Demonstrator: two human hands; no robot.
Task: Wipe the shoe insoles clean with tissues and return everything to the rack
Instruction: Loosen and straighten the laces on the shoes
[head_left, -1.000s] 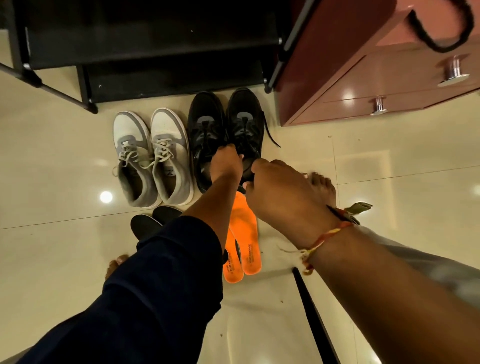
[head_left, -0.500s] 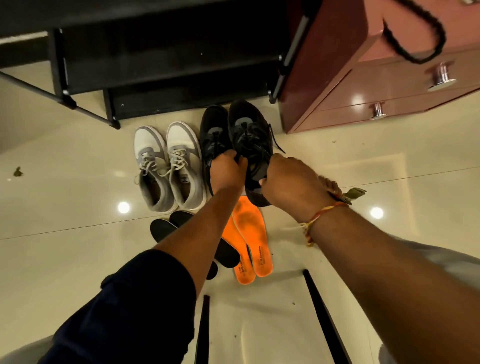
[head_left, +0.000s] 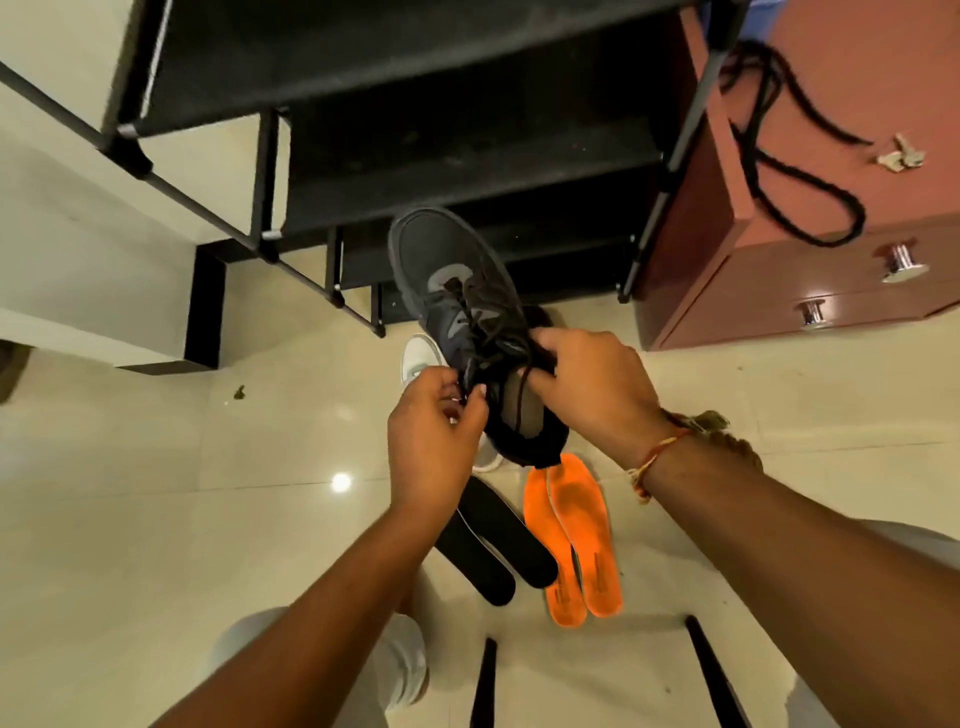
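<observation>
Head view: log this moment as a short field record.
held: black shoe, above the floor, toe toward rack
left hand: pinches the shoe's near edge
right hand: grips the shoe's opening
on floor: orange insoles beside black insoles

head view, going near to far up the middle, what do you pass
orange insoles → black shoe → rack
</observation>
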